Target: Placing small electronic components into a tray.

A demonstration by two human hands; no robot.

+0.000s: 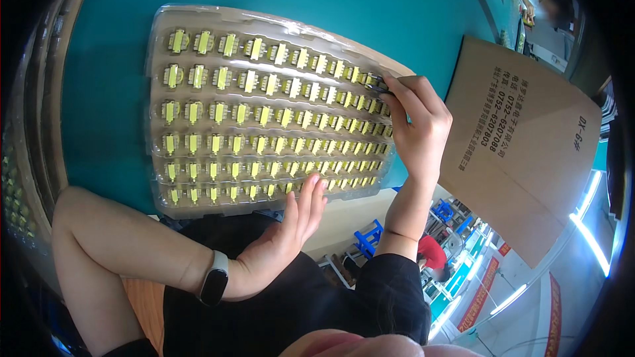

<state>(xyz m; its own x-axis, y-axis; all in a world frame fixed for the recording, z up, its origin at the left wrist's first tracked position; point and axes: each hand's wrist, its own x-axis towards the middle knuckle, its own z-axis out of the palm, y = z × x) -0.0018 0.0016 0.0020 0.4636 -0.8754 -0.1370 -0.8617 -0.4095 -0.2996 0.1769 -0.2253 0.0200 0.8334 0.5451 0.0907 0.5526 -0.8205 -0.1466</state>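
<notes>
Yellow components (pixel 174 76) sit pocketed in the tray (pixel 155 49), likely to stay apart, while your right hand (pixel 421 119) pinches one by its far right corner, your empty left hand (pixel 281 238) open over the near edge.

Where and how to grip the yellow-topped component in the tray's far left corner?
From above, I'd say: pinch the component lightly by the far and near ends of its yellow strip. The strip runs lengthwise away from the person, with smaller parts flanking it left and right. It sits in the tray with neighbours rightward and nearer, so the top looks most accessible.
</notes>
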